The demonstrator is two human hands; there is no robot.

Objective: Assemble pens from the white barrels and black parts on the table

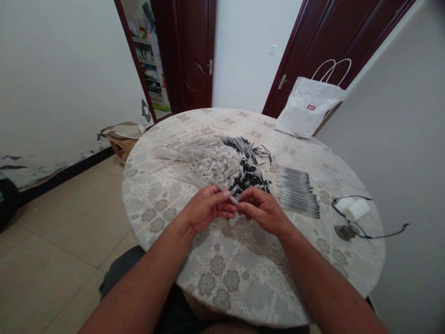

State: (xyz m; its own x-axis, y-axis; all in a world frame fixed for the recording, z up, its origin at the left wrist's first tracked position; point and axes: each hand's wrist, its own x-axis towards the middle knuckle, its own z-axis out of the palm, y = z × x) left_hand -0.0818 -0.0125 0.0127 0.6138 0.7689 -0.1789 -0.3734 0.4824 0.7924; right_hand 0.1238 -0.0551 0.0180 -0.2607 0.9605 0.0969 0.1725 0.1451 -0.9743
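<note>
Between my two hands a translucent pen barrel (223, 189) slants down to the right. My left hand (207, 206) is closed on its middle, thumb on top. The thumb and fingers of my right hand (263, 208) pinch its lower right end; what sits at that tip is hidden. Just beyond my hands lies a heap of parts: clear pen tubes (181, 153), short white pieces (222, 162), small black plugs (251, 175) and thin dark-tipped refills (245, 146). To the right of my right hand, several dark-ended pens (298, 191) lie side by side in a row.
A patterned cloth covers the round table (222, 278). Glasses (368, 237), a white roll (356, 208) and a dark round object (345, 232) lie at the right edge. A white paper bag (309, 106) stands at the back right. A stool (123, 137) is beyond the left edge.
</note>
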